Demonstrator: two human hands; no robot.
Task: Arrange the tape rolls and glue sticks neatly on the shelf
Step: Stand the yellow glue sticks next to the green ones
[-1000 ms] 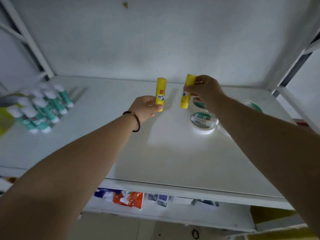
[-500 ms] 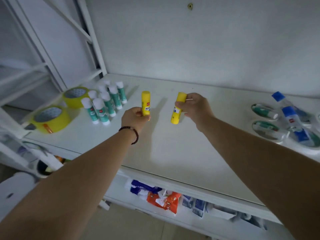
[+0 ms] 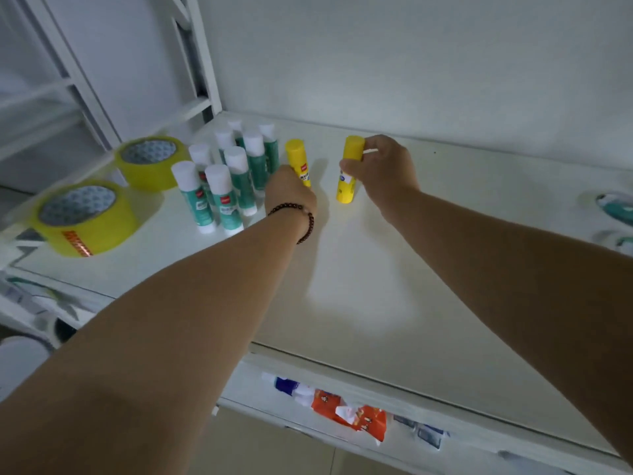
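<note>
Two yellow glue sticks carried left along the shelf, now arriving beside the green group.

The shelf [image 3: 376, 286] is white, and over the last second both arms have swung from its right part toward its left end, so the two yellow tape rolls [image 3: 120, 186] and the cluster of green glue sticks [image 3: 233, 173] standing upright with white caps are now in view; this looks like the placing step, the yellow pair joining the sorted row. The left hand [image 3: 291, 197] grips the left yellow glue stick [image 3: 298, 159] low on its body, upright, just beside the green ones. The right hand [image 3: 380, 166] pinches the right yellow glue stick [image 3: 349, 169] near its cap, slightly tilted, its base at or just above the shelf. Both sticks are plain yellow cylinders with small labels.
</note>
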